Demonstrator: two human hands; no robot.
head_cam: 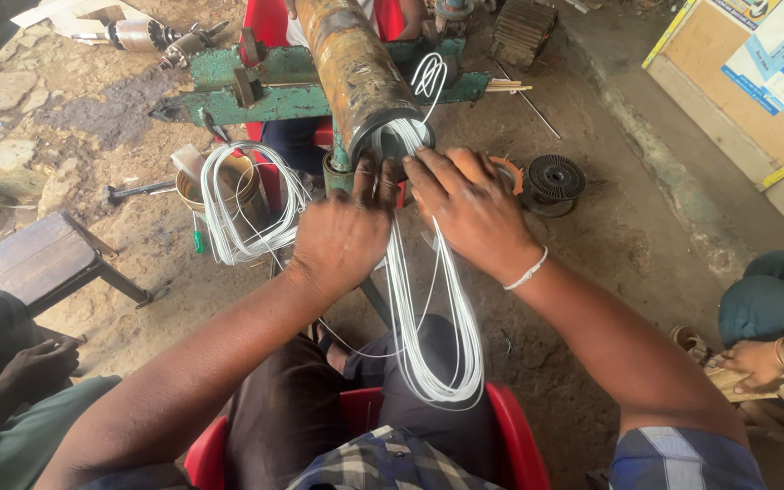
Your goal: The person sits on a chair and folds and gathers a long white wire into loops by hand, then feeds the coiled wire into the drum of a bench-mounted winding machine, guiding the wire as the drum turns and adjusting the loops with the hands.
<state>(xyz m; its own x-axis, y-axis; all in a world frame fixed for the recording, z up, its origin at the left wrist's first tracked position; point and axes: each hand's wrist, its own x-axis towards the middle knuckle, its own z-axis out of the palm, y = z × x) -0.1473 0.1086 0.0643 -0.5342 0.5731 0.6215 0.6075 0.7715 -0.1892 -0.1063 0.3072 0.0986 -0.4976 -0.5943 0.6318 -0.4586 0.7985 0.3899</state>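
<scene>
A rusty metal cylinder [348,63] lies on a green metal stand [274,86], its open end facing me. White wire loops [428,327] hang from that open end down over my lap. My left hand [342,231] presses the wire at the cylinder's mouth, fingers spread on the strands. Beside it, my right hand [469,204] also rests on the wire at the mouth, fingers pushing the strands in. A second bundle of white wire coils [238,204] hangs to the left over a tin.
I sit on a red plastic chair [510,436]. A wooden stool [43,259] stands left, a black spool [553,179] right. Another person's hand [755,363] rests at far right and another person's hand [38,367] at lower left. Motor parts [151,36] lie on the dirt floor.
</scene>
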